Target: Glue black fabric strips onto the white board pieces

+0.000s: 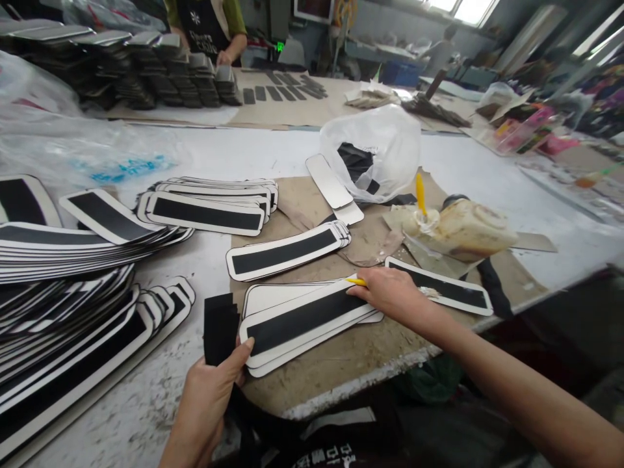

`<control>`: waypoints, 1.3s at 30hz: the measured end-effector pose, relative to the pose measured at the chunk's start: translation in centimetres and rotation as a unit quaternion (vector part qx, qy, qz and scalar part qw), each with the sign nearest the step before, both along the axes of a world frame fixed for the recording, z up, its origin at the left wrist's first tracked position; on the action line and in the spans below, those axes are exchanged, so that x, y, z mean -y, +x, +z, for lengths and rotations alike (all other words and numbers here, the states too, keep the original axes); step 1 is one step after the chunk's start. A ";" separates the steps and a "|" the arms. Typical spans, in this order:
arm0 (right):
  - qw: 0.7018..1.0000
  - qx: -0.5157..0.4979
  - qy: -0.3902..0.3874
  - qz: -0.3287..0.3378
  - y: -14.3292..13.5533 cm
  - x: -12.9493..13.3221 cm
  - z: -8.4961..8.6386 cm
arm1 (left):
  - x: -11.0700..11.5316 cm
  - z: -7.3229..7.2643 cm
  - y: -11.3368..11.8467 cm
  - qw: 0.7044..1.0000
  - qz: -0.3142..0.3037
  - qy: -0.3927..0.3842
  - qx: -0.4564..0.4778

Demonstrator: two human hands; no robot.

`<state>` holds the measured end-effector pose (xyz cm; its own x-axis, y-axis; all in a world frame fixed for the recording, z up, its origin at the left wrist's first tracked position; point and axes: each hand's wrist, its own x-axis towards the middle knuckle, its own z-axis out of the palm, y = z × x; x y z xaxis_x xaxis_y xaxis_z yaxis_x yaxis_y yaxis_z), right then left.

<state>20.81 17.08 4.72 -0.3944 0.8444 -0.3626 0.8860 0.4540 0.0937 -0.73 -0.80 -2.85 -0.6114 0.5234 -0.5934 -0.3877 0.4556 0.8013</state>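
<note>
A long panel with a black middle and white border (297,320) lies on top of a small stack of similar pieces in front of me. My left hand (214,383) pinches its left end, thumb on top, fingers mostly hidden. Beside those fingers is a pile of small black pieces (219,328). My right hand (390,292) is closed around a slim yellow tool (357,281), whose tip shows over the panel's right end; its kind I cannot make out. Just behind that hand lies another black-and-white panel (458,292) with a whitish smear on it.
A glue-stained container (472,227) with a yellow handle (420,195) stands at right. More panels lie in a bundle (287,250), a pile (209,208) and tall stacks (73,364) at left. A plastic bag (390,149) sits behind. Across the table, a person (207,32) handles dark pieces.
</note>
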 end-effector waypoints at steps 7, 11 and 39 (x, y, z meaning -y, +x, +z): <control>1.000 -0.012 -0.016 -0.003 0.3 -0.4 -0.4 | -0.3 0.3 0.1 0.999 0.016 -0.019 0.020; 1.000 -0.008 -0.021 0.000 0.3 -0.5 -0.4 | -0.6 1.0 0.4 0.999 0.032 -0.020 0.027; 0.966 -0.246 0.075 0.007 5.4 0.3 -2.5 | -0.1 -0.1 0.4 0.999 -0.007 0.041 0.000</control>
<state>26.25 16.82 2.23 -0.4997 0.8662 -0.0027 0.8341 0.4804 -0.2711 -0.30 -0.66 -2.97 -0.6039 0.5791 -0.5477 -0.3811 0.3938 0.8365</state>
